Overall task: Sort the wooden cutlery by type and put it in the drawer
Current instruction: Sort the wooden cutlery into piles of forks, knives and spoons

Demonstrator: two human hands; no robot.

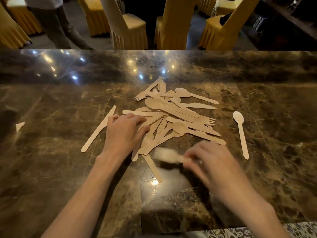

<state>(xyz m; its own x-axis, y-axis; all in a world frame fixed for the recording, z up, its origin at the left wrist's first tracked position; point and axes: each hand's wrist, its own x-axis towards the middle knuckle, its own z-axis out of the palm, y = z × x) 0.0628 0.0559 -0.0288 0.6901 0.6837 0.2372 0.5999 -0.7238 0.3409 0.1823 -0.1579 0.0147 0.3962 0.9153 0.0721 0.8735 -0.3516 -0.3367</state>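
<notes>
Sorting's barely begun: left hand (126, 129) spread on the pile (173, 115), right hand (212, 162) pinching a blurred piece (167, 156), next wants its own group

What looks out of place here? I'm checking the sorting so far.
Most cutlery is one mixed heap. A knife lies alone on the left, a spoon alone on the right, and a small wooden piece sits far left. Nothing looks broken.

- Glossy brown marble tabletop (51, 103) reflecting ceiling lights.
- Beyond its far edge, chairs in yellow skirted covers (128, 26).
- A person's legs (56, 26) past the far-left corner.
</notes>
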